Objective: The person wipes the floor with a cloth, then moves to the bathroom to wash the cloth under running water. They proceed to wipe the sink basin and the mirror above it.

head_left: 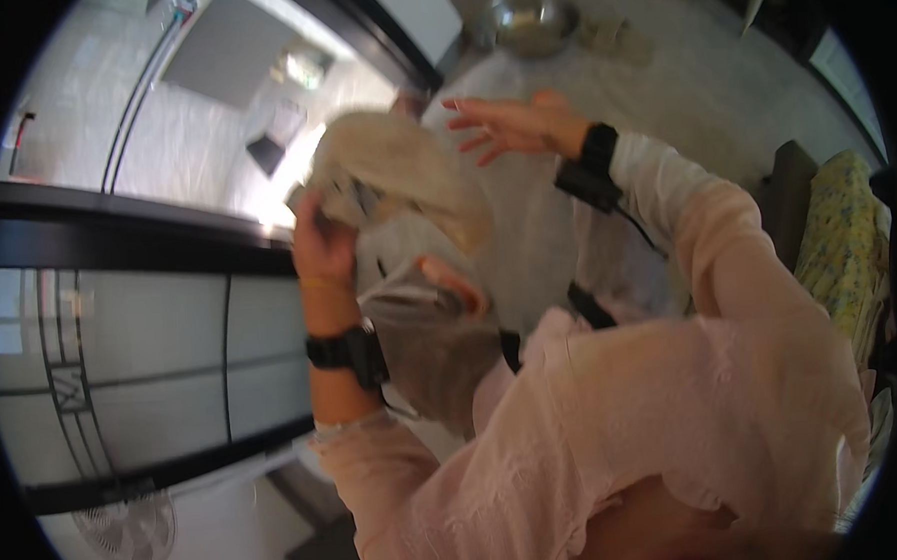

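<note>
- The head camera is looking steeply down from the wearer's head, its fisheye rim bending straight edges.
- The pink top (pixel 614 393) is filling the near, lower part.
- The view is facing past it toward the left hand (pixel 325 243) and right hand (pixel 507 127), and taking in floor (pixel 685 79) farther off.

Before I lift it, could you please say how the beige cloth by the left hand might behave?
The beige cloth will probably flop, since it looks soft and bunched. It may sag away from the left hand, which is only at one edge. Its uneven outline makes rolling unlikely.
</note>
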Tool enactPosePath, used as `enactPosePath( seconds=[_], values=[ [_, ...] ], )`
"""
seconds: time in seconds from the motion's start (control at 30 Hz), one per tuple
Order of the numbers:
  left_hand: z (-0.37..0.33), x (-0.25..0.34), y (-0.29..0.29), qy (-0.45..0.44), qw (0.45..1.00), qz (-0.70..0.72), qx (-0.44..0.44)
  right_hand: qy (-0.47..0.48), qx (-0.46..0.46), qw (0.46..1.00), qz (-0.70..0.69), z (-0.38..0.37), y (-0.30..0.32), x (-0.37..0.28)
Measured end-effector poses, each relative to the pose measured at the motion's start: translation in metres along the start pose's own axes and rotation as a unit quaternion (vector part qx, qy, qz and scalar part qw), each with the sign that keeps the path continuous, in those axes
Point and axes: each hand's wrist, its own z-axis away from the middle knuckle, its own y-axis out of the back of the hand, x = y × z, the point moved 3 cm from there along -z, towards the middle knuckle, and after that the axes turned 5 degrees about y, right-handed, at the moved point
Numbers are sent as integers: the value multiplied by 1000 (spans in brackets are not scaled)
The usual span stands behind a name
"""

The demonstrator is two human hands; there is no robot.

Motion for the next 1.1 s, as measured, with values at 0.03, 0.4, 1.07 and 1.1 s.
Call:
enactPosePath(
  seconds=[0.03,0.4,1.07,1.1],
  values=[
    [25,-3,10,20,999,2,42,-29,11,999,-28,9,-20,20],
    [68,-59,95,51,983,22,174,21,-42,992,120,-13,-98,17],
    [78,-168,153,362,927,-52,84,-196,183,952,-149,-15,18,232],
    [73,-158,166,359,926,-63,93,-206,221,951,-67,-15,50,230]
  ],
)
